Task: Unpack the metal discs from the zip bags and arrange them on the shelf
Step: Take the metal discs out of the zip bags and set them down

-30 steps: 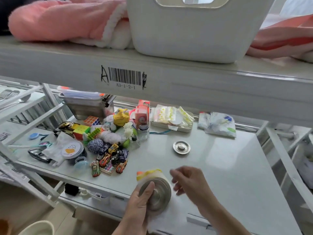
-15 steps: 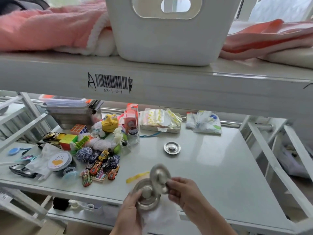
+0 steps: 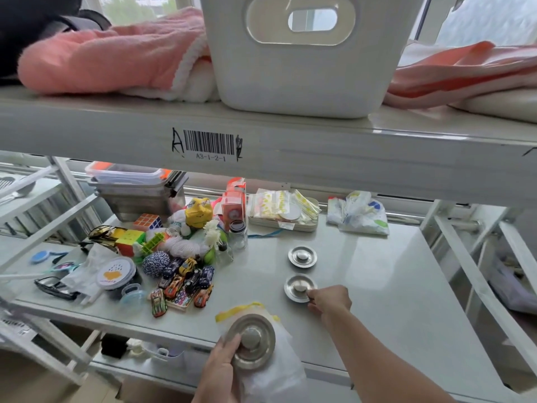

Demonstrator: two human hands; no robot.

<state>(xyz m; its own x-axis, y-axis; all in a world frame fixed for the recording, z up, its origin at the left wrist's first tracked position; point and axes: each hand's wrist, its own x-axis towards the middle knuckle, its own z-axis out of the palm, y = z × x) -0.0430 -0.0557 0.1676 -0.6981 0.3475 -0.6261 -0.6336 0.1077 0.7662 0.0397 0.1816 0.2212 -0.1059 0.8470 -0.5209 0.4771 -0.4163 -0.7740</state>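
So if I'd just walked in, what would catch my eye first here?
Probably the shiny round metal discs: one lies alone on the pale shelf at, the right hand touches a second just in front of it, and the left hand grips a larger one against a clear zip bag. To the left sits a bright jumble of toy cars and puzzle cubes.
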